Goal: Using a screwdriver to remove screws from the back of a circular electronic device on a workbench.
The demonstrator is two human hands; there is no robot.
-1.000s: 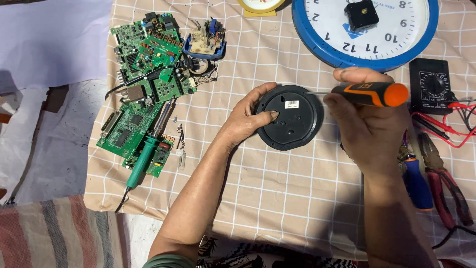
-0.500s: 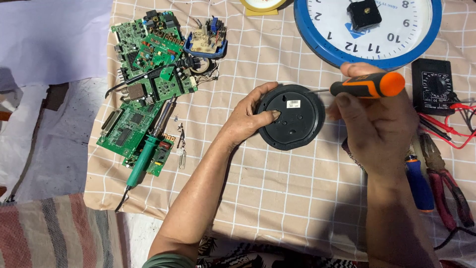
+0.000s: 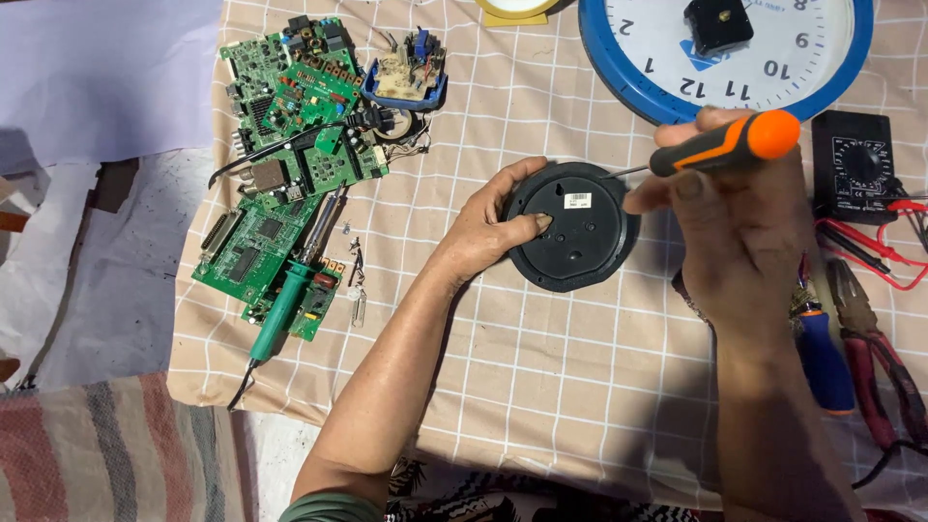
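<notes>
Screwdriver point(image 3: 720, 147) pinched in our right hand point(image 3: 735, 227), tip at the upper rim of the round black disc point(image 3: 572, 227) mid-frame on the counter point(image 3: 541, 387). Our left hand point(image 3: 488, 227) is spread, pressing the disc down. We judge a screw is being worked; next needs steady pressure.

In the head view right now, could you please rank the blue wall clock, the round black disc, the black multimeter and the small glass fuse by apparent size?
1. Blue wall clock, largest though cut off by the frame.
2. Round black disc.
3. Black multimeter.
4. Small glass fuse, smallest.
All lie on the same cloth, so the order looks reliable.
</notes>
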